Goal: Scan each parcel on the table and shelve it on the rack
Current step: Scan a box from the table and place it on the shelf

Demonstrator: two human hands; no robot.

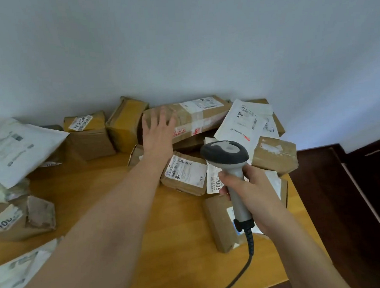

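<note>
My left hand (158, 129) reaches far across the wooden table (167, 229) with fingers spread, over the near end of a long brown taped box (196, 119) by the wall. My right hand (247, 191) grips the handle of a grey corded barcode scanner (226, 152), its dark head above a small brown parcel with a white label (186, 173). Several more cardboard parcels lie around both hands.
A white poly mailer (18, 147) leans at the left and another white mailer (243, 120) lies at the back right. More brown boxes (88, 136) line the wall. A crumpled box (22, 218) sits at the left edge. Dark wooden furniture (354, 189) stands right of the table.
</note>
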